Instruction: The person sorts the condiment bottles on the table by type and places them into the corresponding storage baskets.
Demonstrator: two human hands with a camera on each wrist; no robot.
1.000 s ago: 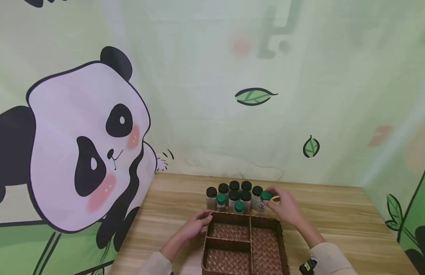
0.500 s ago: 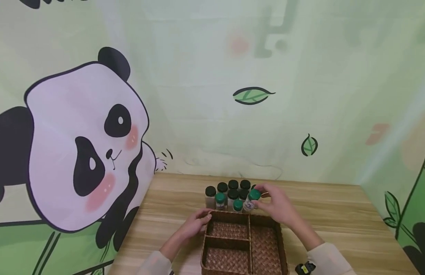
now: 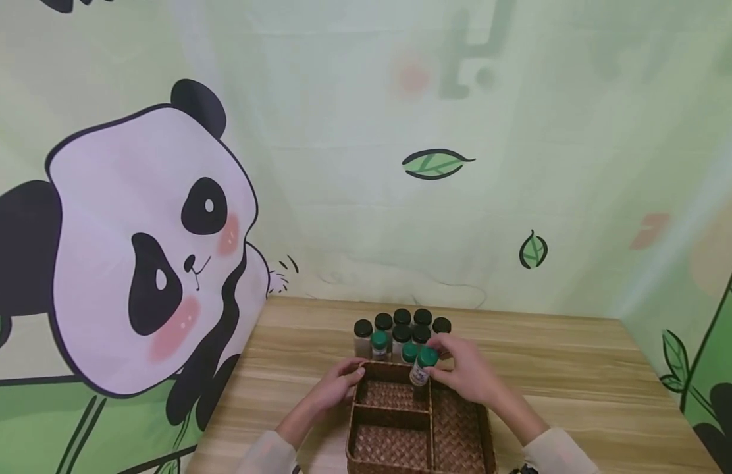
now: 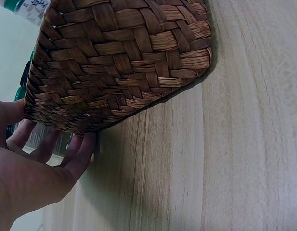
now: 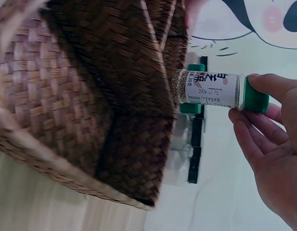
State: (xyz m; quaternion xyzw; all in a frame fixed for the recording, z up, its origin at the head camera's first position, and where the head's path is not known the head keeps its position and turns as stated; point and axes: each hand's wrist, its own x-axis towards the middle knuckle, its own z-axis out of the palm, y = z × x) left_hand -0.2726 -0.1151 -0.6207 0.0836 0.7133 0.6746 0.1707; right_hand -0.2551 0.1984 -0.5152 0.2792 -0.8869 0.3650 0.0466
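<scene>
My right hand (image 3: 465,372) pinches the green cap of a small clear sesame seed jar (image 3: 420,375). In the right wrist view this jar (image 5: 211,89) has a white printed label and pale seeds at its base. In the head view it is tilted over the back of the brown woven basket (image 3: 432,395), near the divider between the back left and right compartments. At the basket's back left corner, my left hand (image 3: 336,387) holds on with the thumb by the rim. The left wrist view shows its fingers (image 4: 81,156) against the woven outer wall (image 4: 124,62).
Behind the basket stands a cluster of clear jars with black caps (image 3: 402,333). Two shorter jars with green caps, one at the left (image 3: 379,342) and one in the middle (image 3: 409,353), stand in front of them. A panda-printed backdrop (image 3: 342,197) borders the wooden table (image 3: 555,368).
My right hand has carried the green-capped sesame seed jar left and toward me, from beside the black-capped jars to over the basket's back edge. The left hand stays at the basket's corner.
</scene>
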